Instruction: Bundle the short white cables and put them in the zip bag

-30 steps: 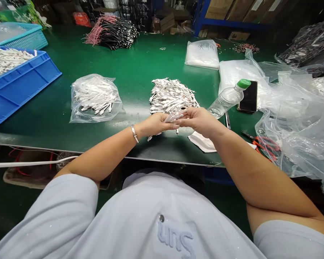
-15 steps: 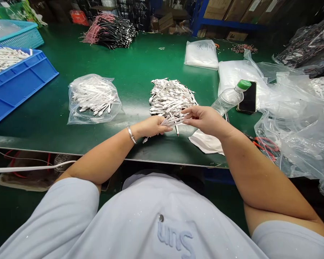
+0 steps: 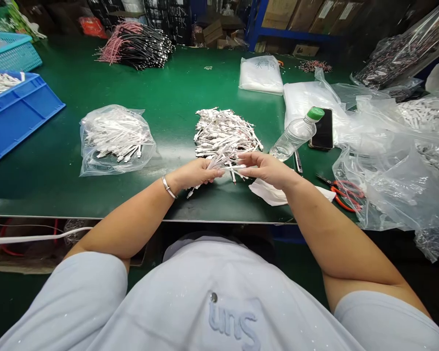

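Observation:
Short white cables with flat connector ends lie in a loose heap (image 3: 227,129) on the green table. Just in front of the heap, my left hand (image 3: 195,174) is closed around a small bunch of white cables (image 3: 219,158); one connector pokes out below the fingers. My right hand (image 3: 265,168) meets the bunch from the other side, with thumb and fingers pinched at the end of a white cable. Its exact grip is partly hidden. Under the right wrist lies a white cloth (image 3: 269,192). A clear bag (image 3: 117,139) of similar white cables sits to the left.
A clear bottle (image 3: 294,134) with a green cap, a phone (image 3: 322,129) and red-handled scissors (image 3: 346,194) lie on the right, beside plastic bags (image 3: 388,180). A blue crate (image 3: 22,114) stands at the left. Pink and black wires (image 3: 139,46) lie at the back.
The view has shifted slightly, so the table's things sit further left. Both hands stay at the bunch in front of the heap; the right fingers have shifted a little along the cable ends.

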Demonstrator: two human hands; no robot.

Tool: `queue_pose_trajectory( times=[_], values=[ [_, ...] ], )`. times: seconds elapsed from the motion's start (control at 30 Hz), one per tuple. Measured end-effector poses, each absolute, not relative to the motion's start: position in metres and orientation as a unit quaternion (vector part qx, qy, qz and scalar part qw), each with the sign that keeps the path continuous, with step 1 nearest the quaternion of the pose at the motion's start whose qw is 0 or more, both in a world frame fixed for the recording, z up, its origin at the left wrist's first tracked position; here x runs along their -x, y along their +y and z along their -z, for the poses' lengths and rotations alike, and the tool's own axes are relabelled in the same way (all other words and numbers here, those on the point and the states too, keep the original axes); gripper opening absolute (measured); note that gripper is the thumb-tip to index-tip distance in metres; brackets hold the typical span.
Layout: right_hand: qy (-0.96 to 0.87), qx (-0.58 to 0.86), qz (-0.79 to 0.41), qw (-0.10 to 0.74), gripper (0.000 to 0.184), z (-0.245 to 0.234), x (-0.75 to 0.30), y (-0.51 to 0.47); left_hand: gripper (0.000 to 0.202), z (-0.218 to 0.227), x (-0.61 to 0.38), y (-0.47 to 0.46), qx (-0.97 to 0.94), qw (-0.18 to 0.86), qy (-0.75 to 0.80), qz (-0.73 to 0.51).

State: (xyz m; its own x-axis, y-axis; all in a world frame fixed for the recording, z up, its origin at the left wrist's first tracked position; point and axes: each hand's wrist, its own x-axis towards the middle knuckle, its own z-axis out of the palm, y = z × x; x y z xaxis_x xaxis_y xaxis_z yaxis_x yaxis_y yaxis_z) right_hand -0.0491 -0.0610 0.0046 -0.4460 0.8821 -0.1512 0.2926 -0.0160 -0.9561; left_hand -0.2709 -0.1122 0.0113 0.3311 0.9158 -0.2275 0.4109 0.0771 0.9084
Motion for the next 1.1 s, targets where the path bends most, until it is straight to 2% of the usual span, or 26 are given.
queue_pose_trajectory(
  times=[0.07,0.13,0.27,0.4,0.47,0.5,0.57,0.6,0.67,0.77,0.87,0.93,1.0,1.07,1.1],
  values=[
    [-0.668,0.446,-0.545,0.239,0.05,-0.002,0.046,-0.061,0.028,-0.01,0.272,-0.111,-0.628,0.52,0.525,-0.245],
    [-0.706,0.447,-0.505,0.216,0.035,-0.002,0.043,-0.061,0.028,-0.008,0.272,-0.11,-0.619,0.528,0.526,-0.249],
    [-0.792,0.47,-0.34,0.189,0.019,-0.011,0.035,-0.057,0.025,-0.006,0.271,-0.108,-0.587,0.538,0.539,-0.273],
    [-0.804,0.506,-0.212,0.227,0.018,-0.017,0.028,-0.055,0.025,-0.005,0.272,-0.108,-0.557,0.542,0.554,-0.298],
    [-0.792,0.508,-0.227,0.25,0.02,-0.013,0.03,-0.056,0.027,-0.004,0.273,-0.108,-0.557,0.546,0.546,-0.305],
    [-0.789,0.498,-0.253,0.256,0.027,-0.01,0.033,-0.057,0.027,-0.004,0.273,-0.108,-0.559,0.549,0.541,-0.306],
    [-0.794,0.465,-0.301,0.251,0.037,-0.004,0.042,-0.059,0.027,-0.004,0.273,-0.109,-0.564,0.552,0.531,-0.309],
    [-0.805,0.451,-0.3,0.242,0.035,-0.002,0.047,-0.061,0.027,-0.004,0.273,-0.109,-0.565,0.553,0.528,-0.309],
    [-0.844,0.43,-0.242,0.21,0.027,-0.001,0.054,-0.062,0.027,-0.005,0.274,-0.109,-0.566,0.552,0.526,-0.312],
    [-0.887,0.424,-0.104,0.151,0.027,-0.007,0.056,-0.06,0.025,-0.007,0.275,-0.11,-0.559,0.551,0.536,-0.311],
    [-0.856,0.482,-0.039,0.182,0.025,-0.015,0.05,-0.055,0.02,-0.007,0.275,-0.109,-0.54,0.547,0.556,-0.316],
    [-0.79,0.539,-0.119,0.266,0.019,-0.016,0.049,-0.055,0.021,-0.006,0.273,-0.109,-0.514,0.553,0.555,-0.349],
    [-0.695,0.564,-0.303,0.327,0.015,-0.012,0.057,-0.061,0.022,-0.004,0.268,-0.109,-0.486,0.564,0.534,-0.4],
    [-0.605,0.539,-0.483,0.33,0.018,-0.005,0.072,-0.073,0.025,-0.001,0.262,-0.11,-0.478,0.562,0.507,-0.446],
    [-0.584,0.52,-0.533,0.324,0.019,-0.001,0.08,-0.081,0.026,0.0,0.259,-0.11,-0.483,0.558,0.495,-0.459]
  ],
)
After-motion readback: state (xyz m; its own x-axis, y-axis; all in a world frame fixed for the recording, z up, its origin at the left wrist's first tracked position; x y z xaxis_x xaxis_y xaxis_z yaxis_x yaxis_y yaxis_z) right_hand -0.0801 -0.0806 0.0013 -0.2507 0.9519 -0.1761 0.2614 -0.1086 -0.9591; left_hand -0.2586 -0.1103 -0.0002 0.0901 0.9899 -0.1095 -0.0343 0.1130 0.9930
